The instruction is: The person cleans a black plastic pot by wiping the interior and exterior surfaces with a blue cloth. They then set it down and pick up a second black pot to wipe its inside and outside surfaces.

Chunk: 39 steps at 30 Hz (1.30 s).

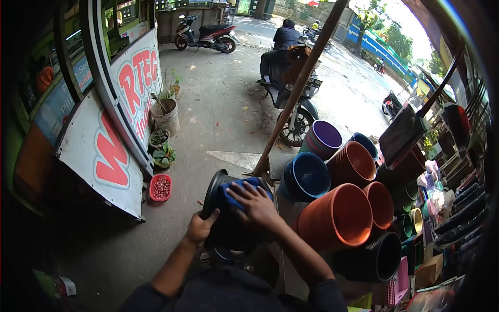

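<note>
Black plastic pot [228,229], held up in front of my chest over the concrete ground [218,114], mouth tipped to the upper left, base toward me. My left hand [200,229] is curled round the lower left of the wall near the base, fingers closed on it as far as I can see; the fingertips are hidden behind the pot. My right hand [254,203] lies flat and spread on top, pressing a blue cloth [244,190] against the upper wall. It does not grip the pot, and whether the fingers pinch the cloth I cannot tell.

Handling, judged from looks: thin moulded plastic, so light for its bulk and stiff at the rim [212,195], with some give in the wall under pressure. Smooth, dusty surface is likely slippery, more so under the cloth. Not fragile; a drop on concrete would scuff or crack it at worst.

Where to hold: the rolled rim or the base edge give the surest purchase. The mid-wall is wide and tapered, so one hand would tend to slide on it. The present left-hand hold near the base looks sound while the right presses from above.

Nearby: stacks of orange pots [340,216] and blue pots [306,177] just to my right, a bamboo pole [299,88] leaning behind, a parked motorbike [293,99] beyond.
</note>
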Each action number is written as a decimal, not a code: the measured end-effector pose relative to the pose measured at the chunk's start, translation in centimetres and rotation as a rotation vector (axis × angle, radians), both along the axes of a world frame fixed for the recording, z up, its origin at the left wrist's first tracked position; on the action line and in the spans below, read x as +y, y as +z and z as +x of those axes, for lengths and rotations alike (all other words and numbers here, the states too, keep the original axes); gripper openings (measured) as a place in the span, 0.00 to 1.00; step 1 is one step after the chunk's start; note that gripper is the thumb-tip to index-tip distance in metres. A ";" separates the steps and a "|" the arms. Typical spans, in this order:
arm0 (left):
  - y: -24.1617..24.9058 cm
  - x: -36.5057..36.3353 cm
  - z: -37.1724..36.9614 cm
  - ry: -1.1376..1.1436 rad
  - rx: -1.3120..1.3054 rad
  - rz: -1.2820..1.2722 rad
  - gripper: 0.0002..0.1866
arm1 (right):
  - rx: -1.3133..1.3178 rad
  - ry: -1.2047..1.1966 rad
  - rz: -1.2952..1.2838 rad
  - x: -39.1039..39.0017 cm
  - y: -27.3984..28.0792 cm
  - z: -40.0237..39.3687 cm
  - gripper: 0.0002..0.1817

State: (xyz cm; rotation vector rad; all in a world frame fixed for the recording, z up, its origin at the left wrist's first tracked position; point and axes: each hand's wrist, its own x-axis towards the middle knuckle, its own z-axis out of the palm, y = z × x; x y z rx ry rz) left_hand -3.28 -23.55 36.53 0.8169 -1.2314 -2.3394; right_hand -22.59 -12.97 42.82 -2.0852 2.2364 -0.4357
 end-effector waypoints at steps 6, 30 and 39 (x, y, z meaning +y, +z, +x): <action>3.0 -0.1 2.7 -0.041 0.129 0.024 0.25 | -1.628 -0.369 0.323 4.7 -1.0 -12.2 0.31; -0.1 1.4 0.2 -0.184 0.011 0.226 0.23 | -0.936 -0.503 -0.224 10.1 -4.3 -5.2 0.26; -1.5 0.7 0.5 -0.214 0.075 0.357 0.26 | -1.594 -0.514 -0.796 15.9 -5.0 -3.0 0.29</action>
